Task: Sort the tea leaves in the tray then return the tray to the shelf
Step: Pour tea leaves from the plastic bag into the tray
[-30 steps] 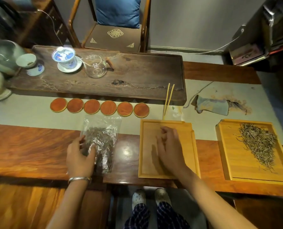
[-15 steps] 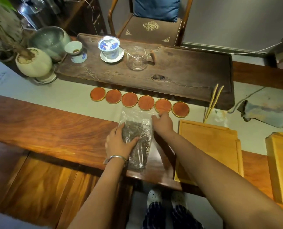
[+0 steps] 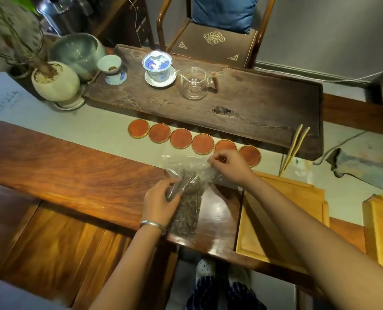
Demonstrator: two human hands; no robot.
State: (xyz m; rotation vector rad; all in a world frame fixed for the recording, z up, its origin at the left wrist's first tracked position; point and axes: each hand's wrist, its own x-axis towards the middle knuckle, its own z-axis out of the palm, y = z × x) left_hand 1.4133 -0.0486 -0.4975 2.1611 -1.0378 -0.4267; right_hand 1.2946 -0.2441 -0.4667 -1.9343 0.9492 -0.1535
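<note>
A clear plastic bag of dark tea leaves (image 3: 189, 198) lies on the wooden table in front of me. My left hand (image 3: 161, 202), with a silver bangle on the wrist, grips the bag's left side. My right hand (image 3: 228, 165) pinches the bag's upper right corner near its mouth. To the right of the bag lies an empty light wooden tray (image 3: 302, 198), partly covered by my right forearm. A second light wooden tray (image 3: 380, 224) shows at the right edge; its contents are out of view.
Several round orange coasters (image 3: 180, 138) line up behind the bag. A dark tea board (image 3: 253, 108) carries a lidded blue-and-white cup (image 3: 157, 64) and a glass pitcher (image 3: 193, 85). Bamboo tongs (image 3: 294, 148), a grey cloth (image 3: 362, 167) and a potted plant (image 3: 55, 82) stand around.
My right hand left the empty tray and came over to the bag's upper right corner. The view swung left, so the tray with tea leaves slid out at the right.
</note>
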